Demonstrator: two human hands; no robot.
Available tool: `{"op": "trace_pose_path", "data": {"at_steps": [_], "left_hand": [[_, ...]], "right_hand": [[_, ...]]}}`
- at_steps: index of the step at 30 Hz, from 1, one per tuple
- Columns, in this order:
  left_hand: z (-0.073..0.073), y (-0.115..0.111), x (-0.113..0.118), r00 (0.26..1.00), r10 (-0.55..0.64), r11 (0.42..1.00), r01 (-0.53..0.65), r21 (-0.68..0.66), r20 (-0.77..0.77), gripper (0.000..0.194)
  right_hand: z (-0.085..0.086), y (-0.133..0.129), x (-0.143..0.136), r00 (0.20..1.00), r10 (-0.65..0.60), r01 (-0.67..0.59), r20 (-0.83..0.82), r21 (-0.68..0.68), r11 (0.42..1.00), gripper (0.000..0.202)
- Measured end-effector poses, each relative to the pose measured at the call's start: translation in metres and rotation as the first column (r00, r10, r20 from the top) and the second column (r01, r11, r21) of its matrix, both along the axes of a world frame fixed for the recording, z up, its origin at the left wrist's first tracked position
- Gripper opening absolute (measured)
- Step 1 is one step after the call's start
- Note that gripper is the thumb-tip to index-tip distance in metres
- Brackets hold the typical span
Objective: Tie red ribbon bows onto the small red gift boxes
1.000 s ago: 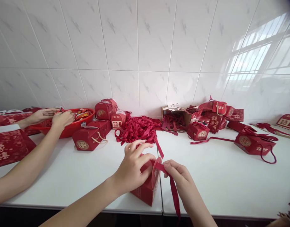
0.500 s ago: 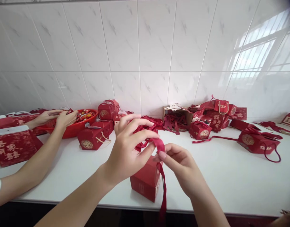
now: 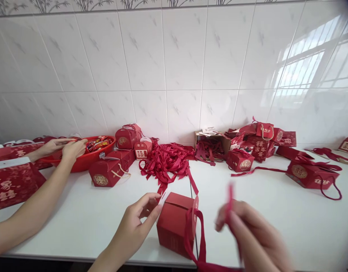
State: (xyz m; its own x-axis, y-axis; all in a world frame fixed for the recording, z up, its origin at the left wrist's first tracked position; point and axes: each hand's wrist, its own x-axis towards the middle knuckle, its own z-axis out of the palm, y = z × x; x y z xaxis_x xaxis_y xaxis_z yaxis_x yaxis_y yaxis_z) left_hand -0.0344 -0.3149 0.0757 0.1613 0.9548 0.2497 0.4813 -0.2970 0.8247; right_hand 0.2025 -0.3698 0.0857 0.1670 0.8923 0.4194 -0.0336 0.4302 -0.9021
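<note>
A red gift box (image 3: 174,223) stands near the table's front edge between my hands. My left hand (image 3: 136,223) is closed at its left side, thumb and fingers pinching the white-edged flap on top. A dark red ribbon (image 3: 202,230) passes by the box's right end, loops there and hangs down in front. To the right of the box, my right hand (image 3: 247,234) pinches a ribbon end that sticks up above the fingers; this hand is blurred by motion. Behind the box lies a tangled heap of red ribbons (image 3: 169,158).
At left another person's hands (image 3: 63,147) reach into a red basin (image 3: 85,160) of wrapped sweets. Red boxes (image 3: 105,173) stand beside it. A cardboard box (image 3: 210,145) holds more ribbons. Further boxes (image 3: 307,173) sit at right, and a tiled wall (image 3: 182,75) closes off the back.
My hands have parted. The left went down to the box's flap; the right moved right and down with the ribbon end. The view has shifted slightly upward.
</note>
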Motion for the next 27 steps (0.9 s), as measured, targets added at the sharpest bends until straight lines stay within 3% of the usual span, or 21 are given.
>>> {"op": "trace_pose_path", "data": {"at_steps": [2, 4, 7, 13, 19, 27], "left_hand": [[-0.004, -0.003, 0.003, 0.992, 0.010, 0.998, -0.003, -0.059, 0.124, 0.033], [-0.006, -0.005, 0.005, 0.977, 0.031, 0.995, -0.010, -0.103, 0.212, 0.038], [-0.011, -0.004, 0.004, 0.953, 0.062, 0.984, -0.008, -0.181, 0.297, 0.042], [-0.018, -0.003, 0.001, 0.877, 0.021, 0.961, 0.114, -0.250, 0.480, 0.043], [-0.014, -0.004, 0.004, 0.882, 0.016, 0.969, 0.103, -0.227, 0.470, 0.038], [-0.012, -0.005, 0.004, 0.891, 0.009, 0.972, 0.100, -0.214, 0.453, 0.037]], "right_hand": [[0.008, 0.021, -0.026, 0.982, 0.184, -0.188, -0.049, -0.102, 0.977, 0.029], [0.007, 0.041, -0.045, 0.930, 0.346, -0.363, -0.121, -0.179, 0.914, 0.030], [-0.001, 0.060, -0.056, 0.887, 0.427, -0.461, -0.177, -0.274, 0.844, 0.028], [-0.003, 0.067, -0.056, 0.881, 0.473, -0.433, -0.016, -0.433, 0.791, 0.029], [-0.004, 0.067, -0.059, 0.892, 0.447, -0.375, 0.061, -0.453, 0.809, 0.025], [-0.006, 0.068, -0.056, 0.889, 0.457, -0.401, 0.013, -0.460, 0.792, 0.025]]}}
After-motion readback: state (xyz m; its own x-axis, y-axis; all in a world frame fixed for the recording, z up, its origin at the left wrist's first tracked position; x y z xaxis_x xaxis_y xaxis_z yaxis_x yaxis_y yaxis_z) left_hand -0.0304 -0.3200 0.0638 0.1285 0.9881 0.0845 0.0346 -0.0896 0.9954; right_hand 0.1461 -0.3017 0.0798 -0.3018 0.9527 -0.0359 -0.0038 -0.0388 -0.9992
